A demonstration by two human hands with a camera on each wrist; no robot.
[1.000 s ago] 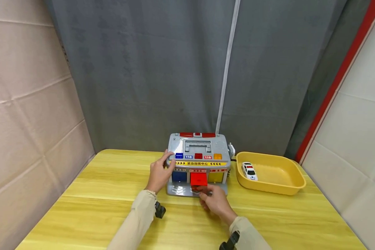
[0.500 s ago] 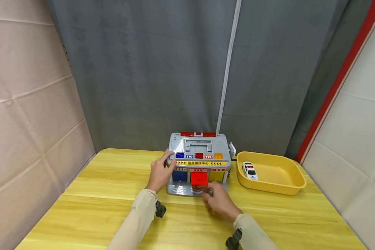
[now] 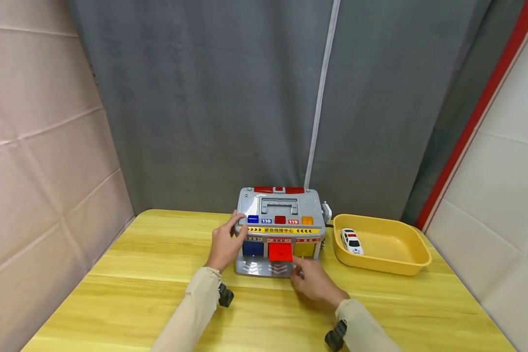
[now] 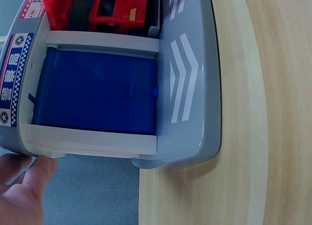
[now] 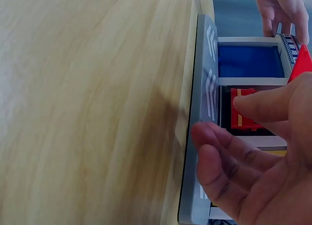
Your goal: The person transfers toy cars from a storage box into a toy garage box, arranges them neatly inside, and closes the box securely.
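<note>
A grey toy rescue garage (image 3: 301, 198) stands on the table, with a carry handle on its roof. Its middle red door (image 3: 280, 252) is swung up, while the blue door (image 4: 97, 91) and yellow door (image 3: 303, 250) are down. Inside the middle bay sits a red toy vehicle (image 4: 127, 14), hidden from the head view by the raised door. My left hand (image 3: 226, 243) holds the garage by its left roof corner. At the middle bay, my right hand (image 5: 263, 157) has its index finger stretched to the end of the red vehicle, the other fingers loosely bent.
Right of the garage stands a yellow tray (image 3: 393, 266), with a white toy police car (image 3: 351, 241) at its left side. A small white part (image 3: 326, 211) juts from the garage's right side. Behind the table (image 3: 158, 274) hangs a grey curtain (image 3: 202, 107).
The red vehicle, earlier showing under the raised door at my right fingers, has gone back into the bay. My right hand has drawn a little to the right. The left hand stays put.
</note>
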